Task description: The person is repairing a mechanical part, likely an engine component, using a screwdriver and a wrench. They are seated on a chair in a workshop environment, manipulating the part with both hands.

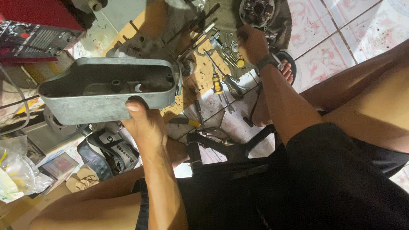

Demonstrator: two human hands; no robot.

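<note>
Grey cast metal makes up the engine cover (pixel 108 86), a long hollow tray-shaped piece turned open side up, held at about ten o'clock from the person's lap. The left hand (pixel 145 122) is clamped on its near wall, thumb pressed over the rim, so the whole weight hangs off one edge; a grip nearer the middle would likely keep it level. The right hand (pixel 252 44) reaches out at about one o'clock to the small parts and tools (pixel 220 44) scattered on the floor (pixel 353 13), fingers curled over something there, though I cannot tell whether it has closed on any piece. A yellow-handled screwdriver (pixel 217 82) lies just short of that hand. Picking by feel risks scattering bits, so eyes should stay on the pile.
</note>
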